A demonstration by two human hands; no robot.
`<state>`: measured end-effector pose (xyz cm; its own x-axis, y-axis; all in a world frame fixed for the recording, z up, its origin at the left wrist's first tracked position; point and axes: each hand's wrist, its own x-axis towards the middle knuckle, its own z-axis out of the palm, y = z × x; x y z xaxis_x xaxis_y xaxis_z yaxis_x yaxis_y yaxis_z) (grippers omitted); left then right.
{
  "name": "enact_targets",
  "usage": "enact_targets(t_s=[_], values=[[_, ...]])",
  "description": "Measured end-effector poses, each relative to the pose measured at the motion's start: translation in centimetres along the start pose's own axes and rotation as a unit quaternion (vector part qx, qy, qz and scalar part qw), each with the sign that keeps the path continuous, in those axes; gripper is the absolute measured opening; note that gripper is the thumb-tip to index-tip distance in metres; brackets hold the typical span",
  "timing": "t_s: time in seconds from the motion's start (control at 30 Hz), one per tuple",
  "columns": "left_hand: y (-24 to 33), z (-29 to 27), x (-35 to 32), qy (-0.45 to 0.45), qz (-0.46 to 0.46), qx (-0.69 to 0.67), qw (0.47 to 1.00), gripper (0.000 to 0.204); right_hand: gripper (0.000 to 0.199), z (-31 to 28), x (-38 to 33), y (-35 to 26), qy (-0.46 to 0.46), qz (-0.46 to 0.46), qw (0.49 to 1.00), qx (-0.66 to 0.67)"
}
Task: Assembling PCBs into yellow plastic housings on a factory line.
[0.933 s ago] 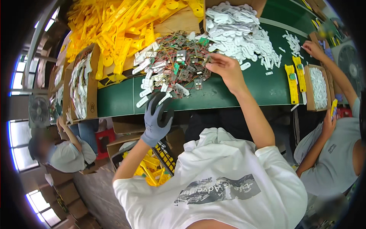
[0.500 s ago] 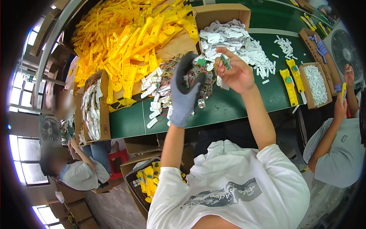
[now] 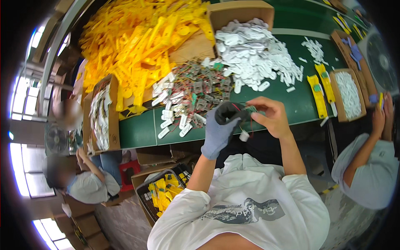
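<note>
My left hand (image 3: 223, 125), in a grey glove with a black palm, and my bare right hand (image 3: 273, 117) meet just over the near edge of the green table. Between them is a small green circuit board (image 3: 251, 109), pinched by the right fingers. Thin red wires run from it into the left hand's closed fingers, and a small white part (image 3: 244, 136) dangles below on the wires. Beyond the left hand lies a tangled heap of wired electronic modules (image 3: 208, 83). White plastic pieces (image 3: 166, 114) are spread at its left side.
Yellow plastic casings (image 3: 137, 50) are heaped at the far left. White covers (image 3: 250, 50) spill from a cardboard box (image 3: 241, 10). Yellow assembled casings (image 3: 317, 96) lie to the right. A crate (image 3: 164, 189) holds more yellow parts below the table. Co-workers sit on both sides.
Both hands have come back from the far piles toward the table's near edge and together. The left fingers have closed on the wires; a white part now hangs below.
</note>
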<state>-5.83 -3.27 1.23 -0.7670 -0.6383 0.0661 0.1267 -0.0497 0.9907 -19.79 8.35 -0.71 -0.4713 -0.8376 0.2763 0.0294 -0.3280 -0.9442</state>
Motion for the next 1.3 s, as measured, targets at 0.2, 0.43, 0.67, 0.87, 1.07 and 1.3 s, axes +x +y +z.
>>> enact_targets(t_s=[0.2,0.43,0.67,0.87,1.07,1.3], values=[[2.3,-1.5,-2.1,-0.095,0.018,0.256,0.962,0.018,0.024,-1.1,-1.8,2.3,-0.097,0.061,0.992,0.045],[2.2,-2.8,-3.4,-0.124,0.071,0.353,0.925,0.019,0.015,-0.2,-1.8,2.6,-0.136,0.106,0.984,0.034],[3.3,-2.6,-4.6,-0.124,0.023,0.351,0.928,0.019,0.013,-0.1,-2.3,3.2,-0.149,0.067,0.986,-0.017],[4.9,-15.4,2.0,0.294,0.093,0.459,0.833,0.037,0.013,0.3,-3.5,3.5,-0.053,0.068,0.991,0.103],[-1.6,-31.6,5.2,0.269,-0.041,0.641,0.718,0.06,0.013,0.9,-3.9,2.5,-0.096,0.023,0.993,-0.059],[1.8,-29.8,0.6,0.383,0.245,0.438,0.776,0.08,0.011,0.6,-4.5,2.0,-0.227,0.127,0.957,-0.131]])
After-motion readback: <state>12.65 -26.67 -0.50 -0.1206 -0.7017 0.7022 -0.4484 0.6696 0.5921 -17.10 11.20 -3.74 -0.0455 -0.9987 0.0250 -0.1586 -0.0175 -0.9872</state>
